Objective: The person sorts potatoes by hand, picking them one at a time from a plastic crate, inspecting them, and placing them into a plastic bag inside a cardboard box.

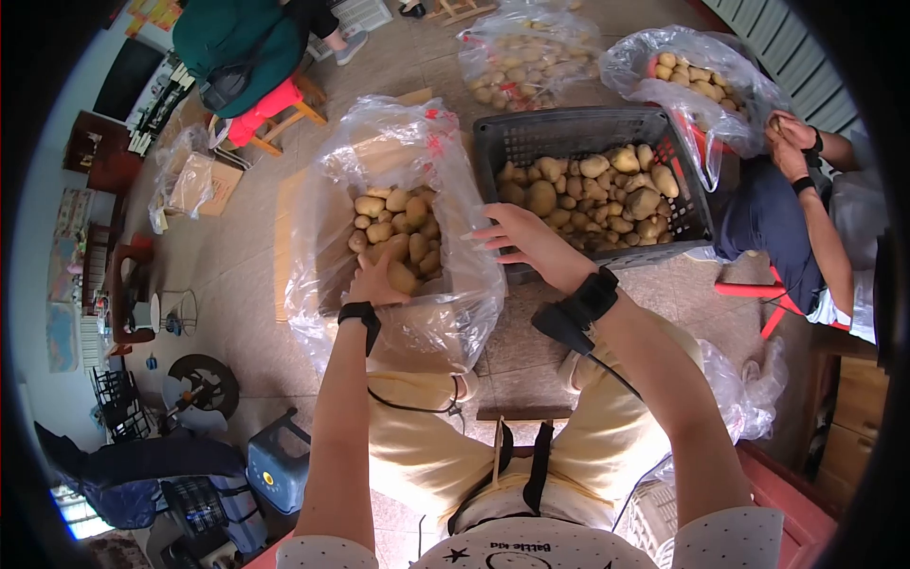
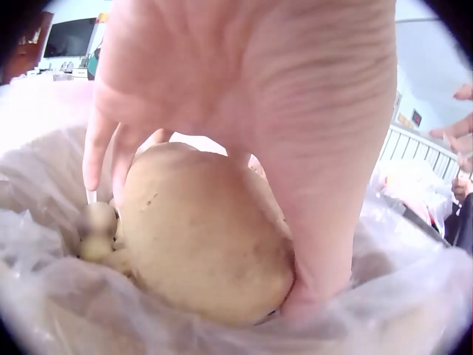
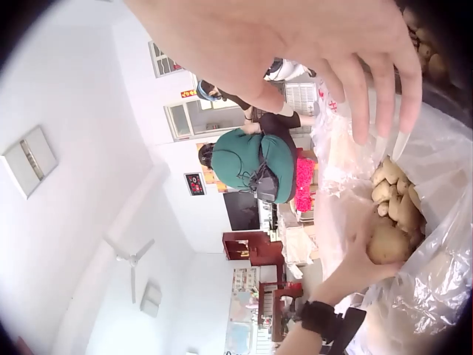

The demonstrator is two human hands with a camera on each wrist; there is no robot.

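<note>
My left hand reaches into a clear plastic bag of potatoes on the floor and grips a large tan potato. In the left wrist view the palm lies over that potato, with the thumb curled round its side. The right wrist view shows the same potato in my left hand. My right hand hovers over the near rim of a black plastic crate filled with potatoes. Its fingers are spread and hold nothing.
A second person sits at the right beside another bag of potatoes. A third bag lies behind the crate. Someone in a green top sits at the far left. A cardboard box and a blue stool stand to my left.
</note>
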